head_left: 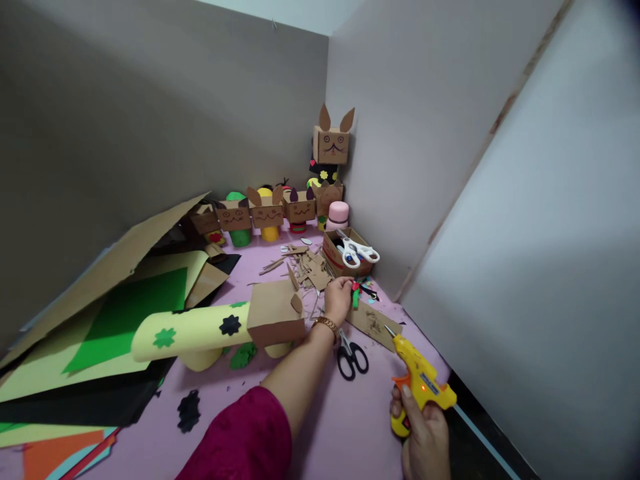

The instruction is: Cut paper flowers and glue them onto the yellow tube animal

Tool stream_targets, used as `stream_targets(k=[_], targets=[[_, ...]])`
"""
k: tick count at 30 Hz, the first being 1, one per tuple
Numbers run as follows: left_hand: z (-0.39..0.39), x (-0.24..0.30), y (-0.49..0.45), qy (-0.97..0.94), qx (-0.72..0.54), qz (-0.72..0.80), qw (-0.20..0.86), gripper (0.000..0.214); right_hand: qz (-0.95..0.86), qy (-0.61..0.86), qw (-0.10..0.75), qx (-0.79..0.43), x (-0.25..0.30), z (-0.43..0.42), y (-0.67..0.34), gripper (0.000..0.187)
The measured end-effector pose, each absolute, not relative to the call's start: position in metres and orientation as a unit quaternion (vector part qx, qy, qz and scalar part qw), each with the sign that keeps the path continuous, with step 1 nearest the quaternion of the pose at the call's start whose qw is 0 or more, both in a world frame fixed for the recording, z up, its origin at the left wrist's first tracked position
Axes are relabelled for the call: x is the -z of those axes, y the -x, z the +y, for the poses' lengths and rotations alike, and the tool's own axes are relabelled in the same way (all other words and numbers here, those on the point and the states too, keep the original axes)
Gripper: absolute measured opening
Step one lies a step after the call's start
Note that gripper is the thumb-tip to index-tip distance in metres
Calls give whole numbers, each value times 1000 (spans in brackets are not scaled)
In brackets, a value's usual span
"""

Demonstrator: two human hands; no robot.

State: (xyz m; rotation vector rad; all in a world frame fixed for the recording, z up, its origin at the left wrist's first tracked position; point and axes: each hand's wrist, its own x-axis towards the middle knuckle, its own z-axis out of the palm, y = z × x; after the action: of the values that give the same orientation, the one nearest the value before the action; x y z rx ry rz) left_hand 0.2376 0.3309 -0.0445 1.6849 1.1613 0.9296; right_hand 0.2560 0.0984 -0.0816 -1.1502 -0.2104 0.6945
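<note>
The yellow glue gun [423, 375] is in the right hand [424, 430], raised over the near right part of the pink-covered bench [325, 420], nozzle pointing up and away from the person; the fingers are closed around its handle, below the orange trigger. Handling: the body appears to be hard plastic, rigid and moderate in weight; the handle is the proper place to hold it — the metal nozzle should be treated as hot and kept clear of skin and paper.

The left hand [339, 299] reaches forward to the small red and green scraps [355, 295], just beside the stained cardboard strip [374, 324]; its fingers are bent, but from where I stand I cannot tell whether they pinch a piece or merely rest there. The scraps look light, thin and easily creased; take them by an edge, between fingertips; the strip looks stiffer, and either long edge should serve as a hold.

Left of the forearm lies the yellow paper tube [197, 328], with the cardboard box [275, 313] at its end; both should be light, the tube liable to dent under a squeeze — support it from beneath; hold the box by its flat sides, avoiding the small ears. The black-handled scissors [353, 361] lie near the left wrist.
</note>
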Motion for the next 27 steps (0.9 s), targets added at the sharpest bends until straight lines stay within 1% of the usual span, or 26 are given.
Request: stream_targets(k=[3,6,10,17,20,24,27], targets=[[329,45,-235,-664,-388,466,437,20,-102,542,775,-309,82,98,-256,39],[321,43,-234,-654,-415,461,433,10,-110,554,769,-299,81,98,-256,39],[311,40,-234,-631,-442,456,446,13,-121,558,766,-297,79,98,-255,37],[307,42,-233,-554,-425,457,551,11,-122,560,763,-300,80,98,-256,35],[303,42,-233,-520,-413,452,596,15,-117,561,762,-301,78,98,-255,37],[291,35,-230,-487,-409,445,630,9,-111,554,772,-291,71,99,-252,38],[272,23,-214,-487,-380,430,659,14,-113,553,774,-286,69,99,-250,36]])
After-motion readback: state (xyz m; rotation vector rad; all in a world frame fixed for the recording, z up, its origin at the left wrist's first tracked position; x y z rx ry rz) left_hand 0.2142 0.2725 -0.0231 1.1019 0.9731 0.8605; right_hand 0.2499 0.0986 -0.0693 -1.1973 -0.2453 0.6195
